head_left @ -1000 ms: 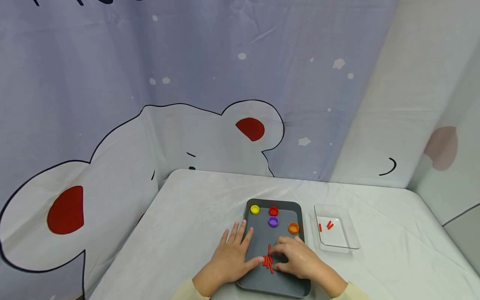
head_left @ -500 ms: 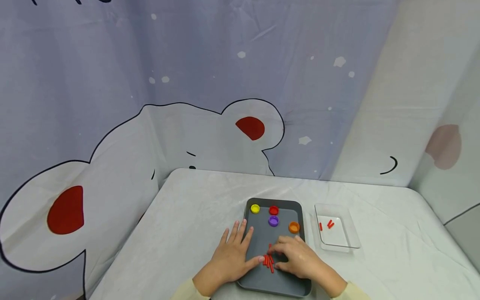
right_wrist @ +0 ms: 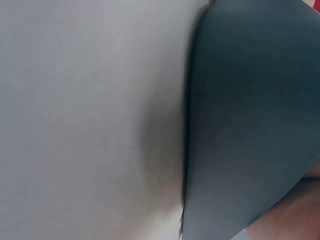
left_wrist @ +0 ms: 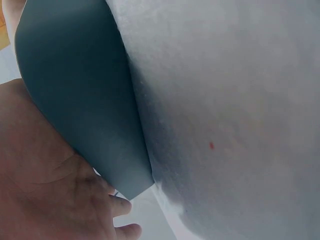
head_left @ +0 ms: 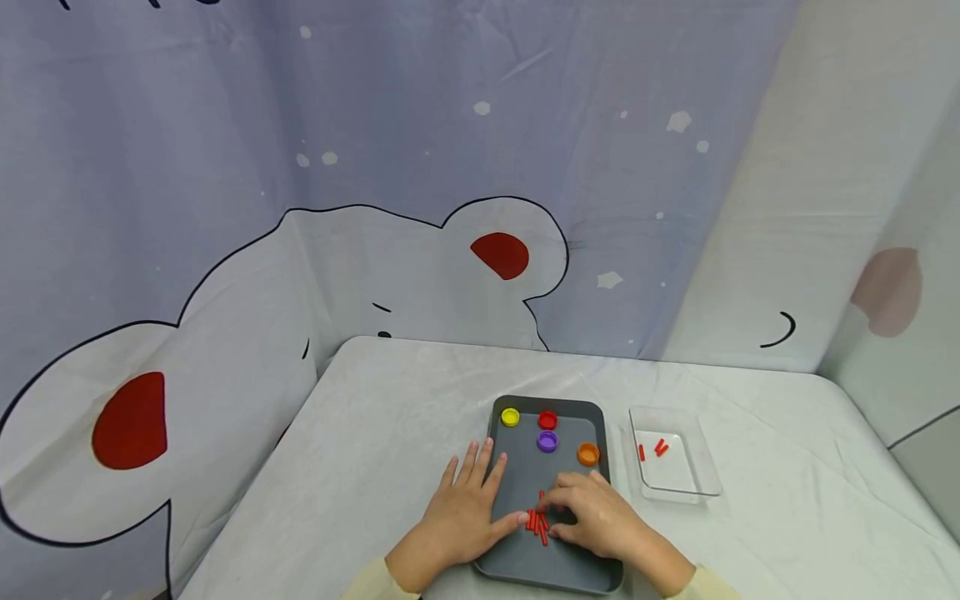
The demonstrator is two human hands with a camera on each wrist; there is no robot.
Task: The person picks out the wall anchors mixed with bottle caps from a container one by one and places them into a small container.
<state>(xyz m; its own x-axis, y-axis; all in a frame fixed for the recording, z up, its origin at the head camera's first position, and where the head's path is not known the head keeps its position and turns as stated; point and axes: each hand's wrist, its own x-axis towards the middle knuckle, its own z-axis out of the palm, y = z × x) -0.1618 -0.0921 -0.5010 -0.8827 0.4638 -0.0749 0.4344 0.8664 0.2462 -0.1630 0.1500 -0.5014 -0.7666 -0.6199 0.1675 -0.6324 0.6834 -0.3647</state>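
In the head view, several short red sticks (head_left: 537, 523) lie in a loose bunch on the dark grey tray (head_left: 517, 562). My left hand (head_left: 459, 517) lies with spread fingers over the tray's left rim, its thumb tip beside the bunch. From the right, my right hand (head_left: 596, 512) bends over the sticks. Its index fingertip touches or nearly touches a stick, while the thumb stays apart from it with a gap between. Both wrist views mostly show a dark outer surface, with part of the left palm (left_wrist: 50, 170) and a bit of the right hand (right_wrist: 287, 220).
Farther up the tray sit a yellow cap (head_left: 510, 417), a red cap (head_left: 547, 420), a purple cap (head_left: 547, 441) and an orange cap (head_left: 588, 454). To the right stands a clear box (head_left: 693, 475) with a few red pieces (head_left: 661, 447) inside. White cloth (head_left: 390, 417) covers the table.
Both hands keep almost the same pose. The stick by the right index fingertip has shifted very slightly; the caps and the clear box stay put.
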